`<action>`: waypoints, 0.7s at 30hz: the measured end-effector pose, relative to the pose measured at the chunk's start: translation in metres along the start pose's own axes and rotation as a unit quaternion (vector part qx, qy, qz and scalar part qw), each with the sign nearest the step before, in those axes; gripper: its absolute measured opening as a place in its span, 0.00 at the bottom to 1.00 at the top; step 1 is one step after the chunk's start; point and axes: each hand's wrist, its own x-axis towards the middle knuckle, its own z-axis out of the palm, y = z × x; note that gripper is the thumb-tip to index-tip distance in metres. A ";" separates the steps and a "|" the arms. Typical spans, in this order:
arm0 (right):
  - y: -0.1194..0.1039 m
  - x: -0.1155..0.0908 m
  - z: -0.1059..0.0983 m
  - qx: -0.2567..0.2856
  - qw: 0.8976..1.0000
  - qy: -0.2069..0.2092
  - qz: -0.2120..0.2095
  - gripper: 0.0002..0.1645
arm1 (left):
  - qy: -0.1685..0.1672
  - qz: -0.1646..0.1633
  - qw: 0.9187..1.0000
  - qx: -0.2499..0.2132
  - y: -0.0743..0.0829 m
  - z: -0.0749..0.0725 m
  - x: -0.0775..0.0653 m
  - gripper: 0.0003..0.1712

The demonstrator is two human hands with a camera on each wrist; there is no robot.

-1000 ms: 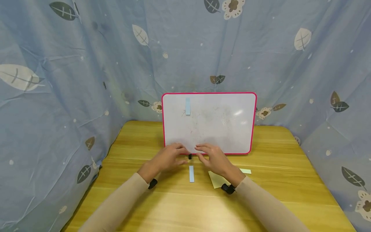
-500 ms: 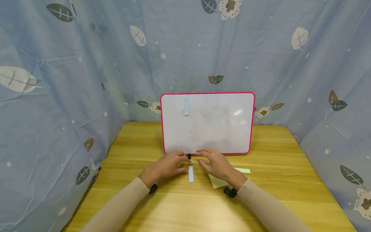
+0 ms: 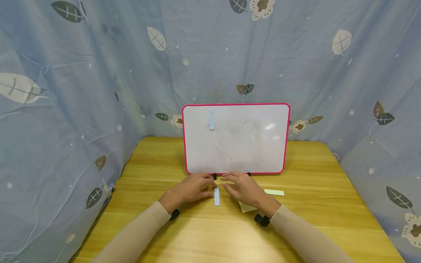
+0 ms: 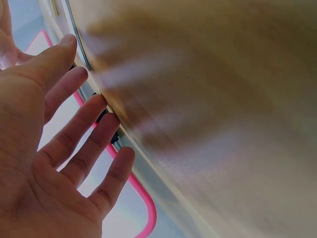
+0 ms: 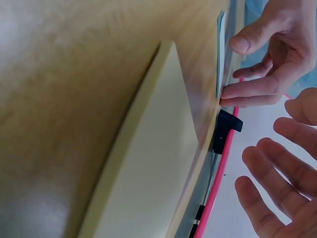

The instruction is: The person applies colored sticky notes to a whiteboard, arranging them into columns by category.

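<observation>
A light blue strip of sticky notes (image 3: pixel 216 197) lies on the table in front of the whiteboard (image 3: pixel 250 146). My left hand (image 3: pixel 195 188) is just left of it, with fingertips right at its upper end and nothing in its grasp. In the left wrist view those fingers are spread apart. My right hand (image 3: pixel 245 188) hovers to the strip's right, its fingers loosely bent and holding nothing. Under the right wrist, partly hidden, is a thick pale yellow note pad (image 5: pixel 148 144). A second blue strip (image 3: pixel 212 120) is stuck to the board's upper left.
The whiteboard has a pink frame and stands upright at the back of the wooden table (image 3: pixel 210 241) on black feet (image 3: pixel 215 176). A pale green strip (image 3: pixel 275 192) lies right of my right hand. A blue patterned curtain (image 3: pixel 210 54) surrounds the table.
Both hands have come down from the whiteboard's lower edge toward me. My left fingertips are now beside the upper end of the blue strip on the table, which has stayed in place.
</observation>
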 end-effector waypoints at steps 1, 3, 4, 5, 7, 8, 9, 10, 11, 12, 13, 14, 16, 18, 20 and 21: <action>0.000 0.000 0.001 0.000 1.000 -0.004 0.002 0.17 | 0.000 0.000 1.000 -0.001 0.000 0.000 0.000 0.17; 0.000 -0.002 0.003 -0.002 1.000 -0.013 0.002 0.17 | 0.000 0.000 1.000 -0.001 0.001 0.000 0.000 0.17; 0.001 -0.003 0.004 -0.004 1.000 -0.017 0.002 0.17 | 0.000 0.000 1.000 -0.001 0.001 0.000 -0.001 0.16; 0.000 -0.003 0.004 -0.005 1.000 -0.022 0.001 0.17 | 0.001 0.001 1.000 -0.001 0.001 0.000 -0.001 0.16; -0.001 -0.004 0.005 -0.006 0.999 -0.033 -0.001 0.17 | 0.002 0.001 1.000 0.000 0.001 0.001 -0.001 0.16; -0.001 -0.005 0.006 -0.005 0.999 -0.039 -0.004 0.17 | 0.002 0.001 1.000 0.000 0.001 0.001 -0.001 0.16; -0.002 -0.005 0.006 -0.002 0.999 -0.044 -0.005 0.17 | 0.003 0.001 1.000 0.000 0.001 0.002 -0.002 0.16; -0.003 -0.006 0.006 -0.001 0.999 -0.049 -0.008 0.17 | 0.004 0.001 1.000 -0.001 0.002 0.002 -0.002 0.16; -0.004 -0.006 0.006 0.001 0.998 -0.054 -0.011 0.17 | 0.005 0.000 1.000 -0.002 0.002 0.002 -0.002 0.16; -0.004 -0.006 0.006 0.002 0.998 -0.058 -0.014 0.17 | 0.006 0.000 1.000 -0.003 0.002 0.002 -0.003 0.16; -0.005 -0.007 0.007 0.005 0.998 -0.061 -0.017 0.16 | 0.006 -0.001 1.000 -0.004 0.003 0.002 -0.003 0.17; -0.005 -0.007 0.008 0.005 0.998 -0.065 -0.022 0.16 | 0.006 0.000 1.000 -0.004 0.003 0.002 -0.003 0.17; -0.005 -0.008 0.009 0.005 0.997 -0.071 -0.028 0.16 | 0.006 0.000 1.000 -0.004 0.003 0.002 -0.003 0.17; -0.005 -0.008 0.010 0.007 0.996 -0.079 -0.033 0.16 | 0.006 0.000 1.000 -0.005 0.004 0.002 -0.003 0.17; -0.005 -0.009 0.012 0.009 0.996 -0.085 -0.035 0.15 | 0.007 0.001 1.000 -0.005 0.003 0.002 -0.003 0.17; -0.005 -0.009 0.012 0.012 0.995 -0.088 -0.035 0.14 | 0.007 0.001 1.000 -0.005 0.003 0.002 -0.003 0.17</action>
